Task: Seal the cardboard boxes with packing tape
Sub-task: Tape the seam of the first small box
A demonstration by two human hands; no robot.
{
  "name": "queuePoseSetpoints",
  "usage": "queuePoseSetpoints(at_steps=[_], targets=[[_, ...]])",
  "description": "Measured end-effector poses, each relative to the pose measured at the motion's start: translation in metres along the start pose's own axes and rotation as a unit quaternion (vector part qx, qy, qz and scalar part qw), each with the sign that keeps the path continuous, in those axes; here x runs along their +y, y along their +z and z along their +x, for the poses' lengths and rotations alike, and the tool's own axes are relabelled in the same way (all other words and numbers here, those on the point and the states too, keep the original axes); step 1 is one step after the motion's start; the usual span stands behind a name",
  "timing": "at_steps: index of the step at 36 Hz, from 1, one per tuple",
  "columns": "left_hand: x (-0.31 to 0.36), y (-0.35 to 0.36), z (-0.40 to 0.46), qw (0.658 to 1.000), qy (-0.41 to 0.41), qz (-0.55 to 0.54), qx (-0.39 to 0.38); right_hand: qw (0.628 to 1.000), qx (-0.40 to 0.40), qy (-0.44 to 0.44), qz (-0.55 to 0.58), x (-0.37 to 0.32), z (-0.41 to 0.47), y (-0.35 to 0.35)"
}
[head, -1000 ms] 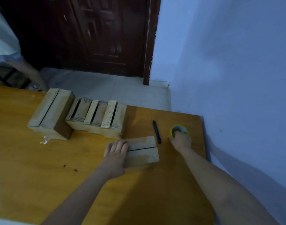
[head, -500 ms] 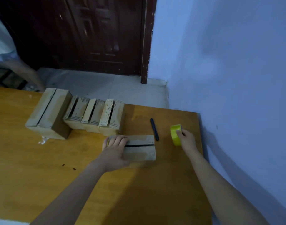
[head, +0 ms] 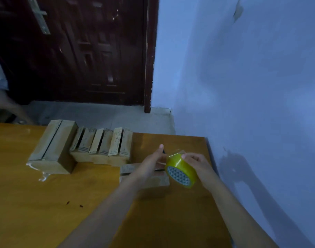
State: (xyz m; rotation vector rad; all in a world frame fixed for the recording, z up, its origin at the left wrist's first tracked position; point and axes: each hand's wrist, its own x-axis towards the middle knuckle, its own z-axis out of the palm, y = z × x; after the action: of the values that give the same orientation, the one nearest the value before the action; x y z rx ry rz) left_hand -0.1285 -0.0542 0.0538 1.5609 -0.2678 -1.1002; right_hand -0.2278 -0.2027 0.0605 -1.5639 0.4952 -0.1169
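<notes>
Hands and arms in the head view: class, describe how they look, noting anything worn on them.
Both arms are bare from wrist to the frame's lower edge; no sleeves, gloves, watch, bracelets or rings show on the left hand or right hand. The dim light hides finer detail.

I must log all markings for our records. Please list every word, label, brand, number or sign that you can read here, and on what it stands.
None can be read.
Small cardboard boxes: rows of dark printed marks on the flaps, too blurred to read.
Tape roll: only a triangle pattern inside the core, no text.
Large cardboard box: no legible print.
</notes>
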Motion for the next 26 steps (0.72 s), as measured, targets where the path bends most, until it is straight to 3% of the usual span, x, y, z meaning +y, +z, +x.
queuePoseSetpoints(at_steps=[8, 17, 22, 26], targets=[[0.003, -0.011, -0.019, 0.997, 0.061, -0.027, 0.030, 0.996, -0.025, -0.027, -0.086, 0.003, -0.008, 0.016], [-0.002, -0.040, -0.033, 0.991, 0.041, -0.128, 0.010, 0.983, -0.057, -0.037, -0.169, 0.016, -0.014, 0.034], [-0.007, -0.048, -0.033, 0.975, 0.065, -0.214, -0.013, 0.982, -0.055, -0.029, -0.179, 0.016, -0.017, 0.040], [-0.006, -0.048, -0.030, 0.969, 0.119, -0.216, 0.020, 0.984, -0.048, -0.031, -0.168, 0.018, -0.020, 0.042]])
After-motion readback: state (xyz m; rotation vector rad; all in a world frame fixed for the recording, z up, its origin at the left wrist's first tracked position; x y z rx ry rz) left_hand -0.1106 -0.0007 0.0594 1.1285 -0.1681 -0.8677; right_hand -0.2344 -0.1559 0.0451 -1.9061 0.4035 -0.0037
